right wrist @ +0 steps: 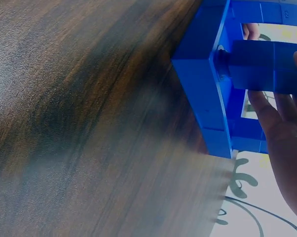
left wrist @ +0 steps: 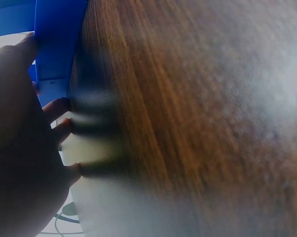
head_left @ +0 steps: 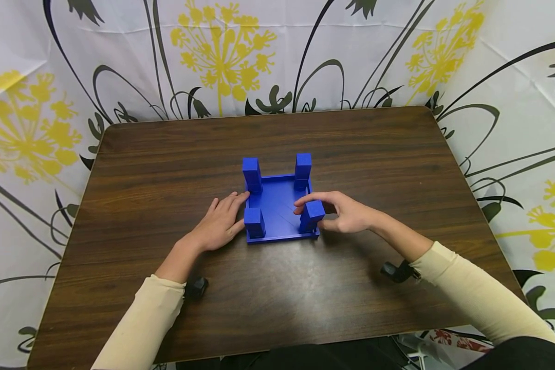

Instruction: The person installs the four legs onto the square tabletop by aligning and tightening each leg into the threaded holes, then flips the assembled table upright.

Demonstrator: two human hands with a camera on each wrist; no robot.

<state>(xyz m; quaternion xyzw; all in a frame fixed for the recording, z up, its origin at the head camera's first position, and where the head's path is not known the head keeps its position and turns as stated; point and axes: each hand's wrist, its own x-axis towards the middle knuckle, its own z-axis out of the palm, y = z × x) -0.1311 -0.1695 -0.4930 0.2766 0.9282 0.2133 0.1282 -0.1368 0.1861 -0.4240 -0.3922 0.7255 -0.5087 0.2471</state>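
A square blue base with a raised rim (head_left: pixel 282 239) lies on the table, one square blue post standing at each corner. My right hand (head_left: pixel 349 211) grips the near right post (head_left: pixel 312 216), thumb on one side and fingers on the other. That post leans slightly, and in the right wrist view a narrow gap with a round stub shows between the post (right wrist: pixel 257 66) and the base (right wrist: pixel 195 94). My left hand (head_left: pixel 218 221) rests at the base's left side, fingers extended, with thumb and forefinger touching it near the left posts (head_left: pixel 254 222).
The brown wood-grain table (head_left: pixel 166 154) reaches well past the base on every side. A white cloth with yellow and grey plant prints (head_left: pixel 222 51) hangs behind it and at both sides. A dark wrist camera (head_left: pixel 398 271) sits under my right wrist.
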